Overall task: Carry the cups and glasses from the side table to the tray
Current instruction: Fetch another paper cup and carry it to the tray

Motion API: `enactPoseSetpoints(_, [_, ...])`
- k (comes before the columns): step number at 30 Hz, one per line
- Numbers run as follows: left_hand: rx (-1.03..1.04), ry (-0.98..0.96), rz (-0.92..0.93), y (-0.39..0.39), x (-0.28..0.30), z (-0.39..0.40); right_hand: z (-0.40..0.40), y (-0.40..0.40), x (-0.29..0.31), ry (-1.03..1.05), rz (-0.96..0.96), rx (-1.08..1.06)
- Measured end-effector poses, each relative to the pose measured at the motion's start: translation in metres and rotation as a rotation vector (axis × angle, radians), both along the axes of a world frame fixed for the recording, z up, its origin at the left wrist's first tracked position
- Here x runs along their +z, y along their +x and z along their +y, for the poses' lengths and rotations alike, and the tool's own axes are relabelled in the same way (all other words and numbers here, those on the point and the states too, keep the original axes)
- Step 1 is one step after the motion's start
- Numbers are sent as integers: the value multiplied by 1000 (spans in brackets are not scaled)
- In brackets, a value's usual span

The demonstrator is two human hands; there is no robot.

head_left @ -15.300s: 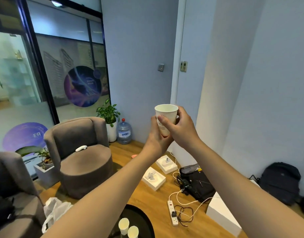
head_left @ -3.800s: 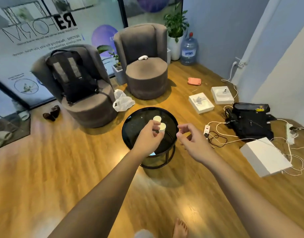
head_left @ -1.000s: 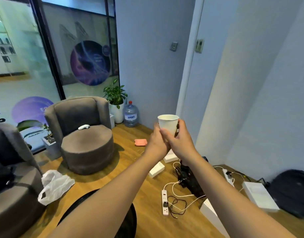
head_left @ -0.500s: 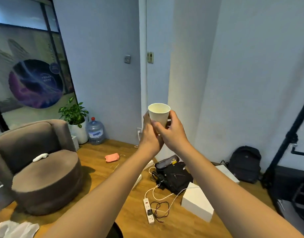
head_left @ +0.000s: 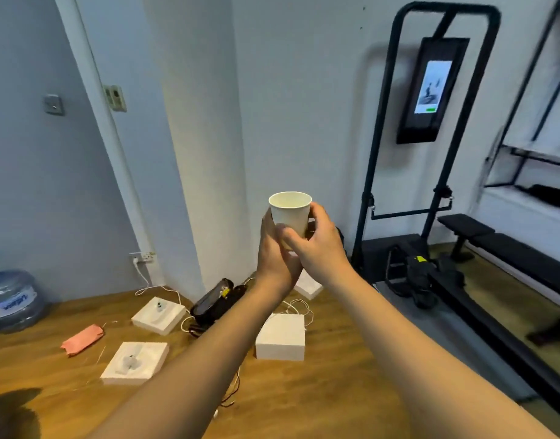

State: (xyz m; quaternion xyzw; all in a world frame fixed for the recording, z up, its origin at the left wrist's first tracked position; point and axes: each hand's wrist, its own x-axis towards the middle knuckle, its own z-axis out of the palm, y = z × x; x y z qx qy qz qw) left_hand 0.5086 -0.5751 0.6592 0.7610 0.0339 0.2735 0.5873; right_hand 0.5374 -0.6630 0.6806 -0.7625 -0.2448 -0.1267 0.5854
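wood floor [head_left: 304,407] with three white boxes [head_left: 280,337], one jug [head_left: 11,299], one black bag [head_left: 215,301]. one cup [head_left: 290,213] upright, held up, left hand [head_left: 274,258] and right hand [head_left: 316,245] both gripping it.

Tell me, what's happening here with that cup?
A person holds a white paper cup upright at chest height, out in front, with both hands: the left hand wraps it from the side and below, the right hand grips its near side. It looks empty. No tray or side table shows here, so the cup is mid-carry.
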Motion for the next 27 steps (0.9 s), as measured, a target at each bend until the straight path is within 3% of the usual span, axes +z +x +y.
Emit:
enactPoseSetpoints(2, [3,112,-3,12,-12,-27,-34,-1,-1,1,1,-55])
enactPoseSetpoints(6, [-153,107,-78,22,-10,-103,-116,-5,2,2,7,-179])
enactPoseSetpoints(17, [-518,97,-172,0,-35,-423,-429,-64,-17,-9,72,-512])
enactPoseSetpoints(22, [-724,42,-150,-37,-50,-592,-590,-119,-26,-33,131,-708])
enactPoseSetpoints(27, [-938,-143,-47,-85,-38,-736,-723,-171,-20,-65,165,-877])
